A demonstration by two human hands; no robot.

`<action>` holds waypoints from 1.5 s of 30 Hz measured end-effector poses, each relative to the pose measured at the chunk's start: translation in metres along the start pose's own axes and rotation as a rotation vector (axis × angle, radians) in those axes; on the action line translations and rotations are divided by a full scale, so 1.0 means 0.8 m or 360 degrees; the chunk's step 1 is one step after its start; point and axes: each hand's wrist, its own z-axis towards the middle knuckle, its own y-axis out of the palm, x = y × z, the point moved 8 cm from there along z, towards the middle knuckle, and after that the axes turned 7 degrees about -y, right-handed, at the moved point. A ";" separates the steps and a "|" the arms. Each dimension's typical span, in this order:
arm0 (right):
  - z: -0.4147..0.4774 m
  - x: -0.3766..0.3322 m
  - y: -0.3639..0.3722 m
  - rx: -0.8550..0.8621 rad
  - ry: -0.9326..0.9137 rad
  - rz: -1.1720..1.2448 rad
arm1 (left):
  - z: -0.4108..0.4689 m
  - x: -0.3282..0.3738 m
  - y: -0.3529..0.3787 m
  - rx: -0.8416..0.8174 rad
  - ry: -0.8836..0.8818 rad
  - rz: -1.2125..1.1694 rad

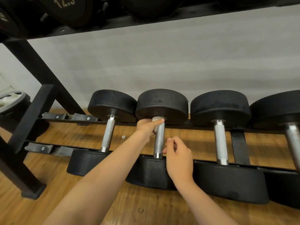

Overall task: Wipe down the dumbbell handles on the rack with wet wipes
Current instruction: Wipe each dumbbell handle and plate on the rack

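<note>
Several black dumbbells lie across the lower rails of the rack [240, 148]. On the second dumbbell from the left, my left hand [146, 127] grips the far end of the knurled steel handle [158, 143] with a whitish wet wipe [157, 121] wrapped under its fingers, right below the far weight head. My right hand [177, 157] hovers just right of the same handle's near end, fingers loosely curled and holding nothing. The leftmost dumbbell handle [108, 133] and the third dumbbell handle [220, 142] are bare.
An upper shelf [146, 21] with more dumbbells, one marked 12.5, overhangs the top. The rack's black slanted upright [37, 65] and foot [33, 190] stand at left. A dark bin [13, 101] with white contents sits far left. Wood floor lies below, a grey wall behind.
</note>
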 end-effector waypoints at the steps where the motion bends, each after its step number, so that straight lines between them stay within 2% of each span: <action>1: 0.000 0.000 0.000 0.0000 0.0003 0.0006 | -0.003 0.001 0.004 -0.0023 0.0010 0.0029; 5: -0.001 0.002 0.001 -0.0017 0.0001 -0.0005 | -0.018 0.006 -0.001 -0.0064 0.0183 0.0173; 9: 0.000 0.002 0.001 -0.0009 -0.0002 -0.0023 | -0.028 0.009 -0.009 -0.0195 0.0232 -0.0013; 14: 0.000 0.002 0.000 0.0001 0.0003 -0.0008 | -0.017 0.008 -0.002 0.0106 0.0261 0.0182; 18: 0.001 0.003 0.000 0.0001 0.0008 -0.0001 | -0.010 0.010 0.015 0.0022 0.0189 0.0311; 25: 0.001 0.001 0.001 0.0007 0.0018 0.0001 | -0.011 0.022 -0.010 0.0302 0.0466 0.0365; 29: 0.000 0.001 -0.001 0.0020 0.0039 0.0008 | -0.013 0.017 0.007 0.0090 0.0331 0.0581; 35: -0.001 0.002 -0.001 0.0015 0.0035 0.0019 | -0.013 0.032 -0.013 0.0263 0.0598 0.0692; 40: -0.001 0.002 0.000 0.0017 0.0039 0.0016 | -0.012 0.026 0.004 0.0021 0.0405 0.0709; 45: -0.001 0.002 -0.001 0.0020 0.0054 0.0027 | -0.013 0.032 -0.015 0.0096 0.0550 0.0840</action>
